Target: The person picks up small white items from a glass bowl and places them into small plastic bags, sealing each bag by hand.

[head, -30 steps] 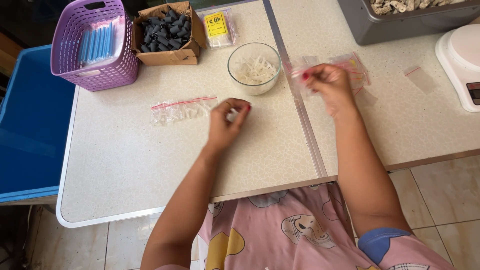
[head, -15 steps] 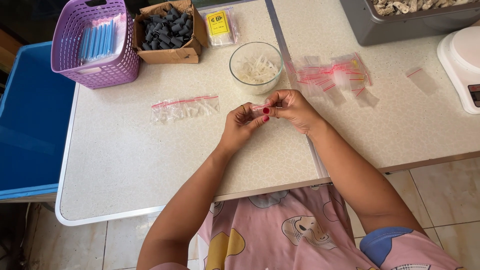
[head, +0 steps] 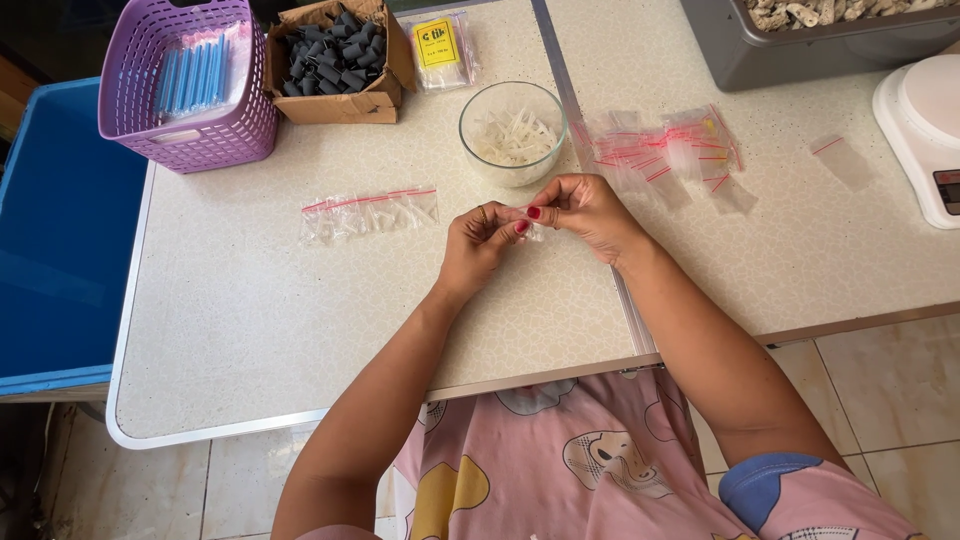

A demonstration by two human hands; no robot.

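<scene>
**Hidden and cut off**

The small bag (head: 527, 222) is mostly covered by the fingers of both hands; its contents cannot be told. The scale (head: 922, 130) is cut by the right edge, the grey tray (head: 800, 45) by the top.

Two pale counters (head: 300, 330) with a crackle pattern and shiny metal edges stand side by side, and they fill most of the picture. A metal strip (head: 590, 200) runs where they meet. Light square floor tiles (head: 880, 390) show at the lower right. Bright, soft light falls from above.
</scene>
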